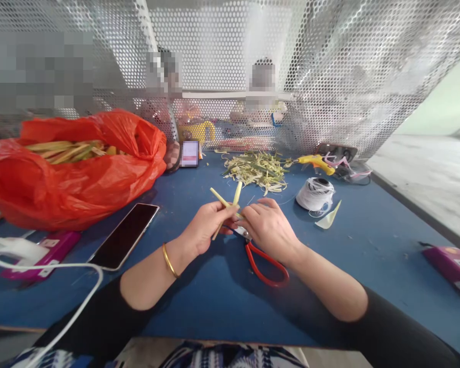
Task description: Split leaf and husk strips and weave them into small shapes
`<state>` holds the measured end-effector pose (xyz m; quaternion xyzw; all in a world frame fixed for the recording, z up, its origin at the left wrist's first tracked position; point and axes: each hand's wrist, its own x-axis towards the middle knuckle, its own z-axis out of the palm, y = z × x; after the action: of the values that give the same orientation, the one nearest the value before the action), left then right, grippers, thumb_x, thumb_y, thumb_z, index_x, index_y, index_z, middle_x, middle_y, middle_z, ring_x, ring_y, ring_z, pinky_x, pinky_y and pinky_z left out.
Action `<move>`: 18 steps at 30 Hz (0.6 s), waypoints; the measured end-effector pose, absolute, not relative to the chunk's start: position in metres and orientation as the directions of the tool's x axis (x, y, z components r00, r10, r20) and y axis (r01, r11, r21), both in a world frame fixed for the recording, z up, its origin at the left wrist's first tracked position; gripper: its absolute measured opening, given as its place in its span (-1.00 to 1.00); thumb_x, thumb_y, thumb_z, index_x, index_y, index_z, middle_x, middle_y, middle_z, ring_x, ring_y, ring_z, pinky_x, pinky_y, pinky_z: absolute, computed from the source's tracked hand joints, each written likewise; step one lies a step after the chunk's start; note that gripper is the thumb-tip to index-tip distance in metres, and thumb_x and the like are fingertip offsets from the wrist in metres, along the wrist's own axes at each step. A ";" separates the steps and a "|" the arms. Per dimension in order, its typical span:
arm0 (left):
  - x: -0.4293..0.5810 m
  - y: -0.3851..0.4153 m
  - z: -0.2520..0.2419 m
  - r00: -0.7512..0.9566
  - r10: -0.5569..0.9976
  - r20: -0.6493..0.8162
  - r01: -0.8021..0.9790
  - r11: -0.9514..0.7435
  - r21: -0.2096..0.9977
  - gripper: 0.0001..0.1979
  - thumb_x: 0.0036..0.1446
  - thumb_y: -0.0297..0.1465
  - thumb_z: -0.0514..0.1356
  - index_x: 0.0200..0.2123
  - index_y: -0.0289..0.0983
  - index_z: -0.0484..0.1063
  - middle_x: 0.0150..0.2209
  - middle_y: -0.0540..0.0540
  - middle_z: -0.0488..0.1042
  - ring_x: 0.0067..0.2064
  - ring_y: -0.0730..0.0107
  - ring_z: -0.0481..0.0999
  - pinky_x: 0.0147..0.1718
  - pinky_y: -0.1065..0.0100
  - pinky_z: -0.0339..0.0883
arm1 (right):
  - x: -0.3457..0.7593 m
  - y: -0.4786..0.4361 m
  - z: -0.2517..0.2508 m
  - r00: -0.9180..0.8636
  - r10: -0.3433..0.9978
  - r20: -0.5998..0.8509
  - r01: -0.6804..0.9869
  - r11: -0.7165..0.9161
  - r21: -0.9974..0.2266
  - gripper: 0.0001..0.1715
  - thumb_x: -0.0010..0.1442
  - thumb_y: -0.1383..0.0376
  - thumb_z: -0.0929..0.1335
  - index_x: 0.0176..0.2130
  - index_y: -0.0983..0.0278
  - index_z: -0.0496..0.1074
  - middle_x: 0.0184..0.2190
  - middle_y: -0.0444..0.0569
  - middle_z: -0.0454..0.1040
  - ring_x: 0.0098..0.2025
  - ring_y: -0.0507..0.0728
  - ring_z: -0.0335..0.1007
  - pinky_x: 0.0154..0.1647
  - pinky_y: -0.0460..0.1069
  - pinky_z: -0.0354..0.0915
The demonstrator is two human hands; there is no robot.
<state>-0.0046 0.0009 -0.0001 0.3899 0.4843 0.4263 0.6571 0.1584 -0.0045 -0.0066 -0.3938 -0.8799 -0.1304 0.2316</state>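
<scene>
Two thin, pale green strips (236, 194) are held crossed over the middle of the blue tabletop (199, 312). They are pinched tight by the fingers of the left hand (205, 225), and their top ends are left sticking out past the thumb. The fingers of the right hand (272, 225) are curled in close beside them, but their tips are partly hidden, so it cannot be told whether the strips are gripped by them too. A gold bangle (169, 260) is worn on the left wrist.

Under the hands, scissors (268, 276) with red handles can be seen; it is not clear if they are touched. Past the hands, a heap of green scraps (257, 171) is spread out. To the right, a roll of white thread (315, 194) is seen, with a pale leaf bit (328, 215) just beside it and a yellow glue gun (316, 164) behind. To the left, a phone (124, 235) is laid flat near a big red bag (84, 191), in which long stalks (69, 150) are held.
</scene>
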 end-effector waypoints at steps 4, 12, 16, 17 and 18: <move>-0.002 0.000 -0.003 0.138 0.960 -0.243 -0.089 0.256 0.963 -0.70 -0.22 -0.31 0.43 -0.45 -0.35 0.45 -0.62 0.05 0.38 -0.64 0.60 0.28 -0.70 0.52 0.08 | 0.158 -0.007 -0.004 -0.588 0.670 0.453 0.733 0.678 -0.050 -0.66 0.36 0.31 0.16 -0.42 0.30 0.33 -0.54 -0.10 0.42 -0.48 0.04 0.27 -0.15 -0.02 0.06; -0.005 0.005 0.002 0.174 0.947 -0.270 -0.112 0.291 0.950 -0.75 -0.23 -0.36 0.41 -0.51 -0.37 0.44 -0.69 0.08 0.28 -0.72 0.73 0.03 -0.71 0.49 -0.30 | 0.159 -0.016 0.006 -0.577 0.688 0.441 0.672 0.706 -0.222 -0.65 0.33 0.33 0.15 -0.48 0.28 0.26 -0.58 -0.15 0.33 -0.53 0.00 0.17 -0.21 -0.03 0.07; -0.009 0.008 -0.001 0.197 0.947 -0.254 -0.118 0.280 0.953 -0.72 -0.24 -0.34 0.42 -0.49 -0.37 0.45 -0.67 0.09 0.27 -0.70 0.73 0.00 -0.70 0.49 -0.30 | 0.159 -0.016 0.008 -0.546 0.722 0.426 0.658 0.684 -0.316 -0.63 0.32 0.30 0.15 -0.50 0.28 0.27 -0.60 -0.15 0.31 -0.53 0.00 0.15 -0.20 -0.02 0.09; -0.010 0.009 -0.001 0.217 0.945 -0.245 -0.121 0.275 0.954 -0.72 -0.22 -0.32 0.41 -0.47 -0.37 0.46 -0.65 0.08 0.27 -0.69 0.73 0.00 -0.70 0.50 -0.30 | 0.160 -0.014 0.009 -0.511 0.761 0.399 0.665 0.644 -0.379 -0.62 0.32 0.28 0.17 -0.51 0.27 0.28 -0.61 -0.16 0.31 -0.53 0.00 0.15 -0.22 -0.02 0.10; -0.011 0.009 -0.001 0.244 0.941 -0.236 -0.126 0.272 0.954 -0.72 -0.18 -0.30 0.39 -0.44 -0.37 0.46 -0.63 0.08 0.29 -0.69 0.73 0.00 -0.70 0.50 -0.29 | 0.161 -0.012 0.009 -0.458 0.814 0.356 0.673 0.580 -0.460 -0.60 0.30 0.24 0.18 -0.53 0.27 0.30 -0.63 -0.16 0.30 -0.53 0.00 0.15 -0.26 -0.03 0.10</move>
<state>-0.0105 0.0088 -0.0005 0.4436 0.4591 0.4088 0.6522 0.1613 -0.0119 0.0091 -0.4405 -0.8442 0.1274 0.2776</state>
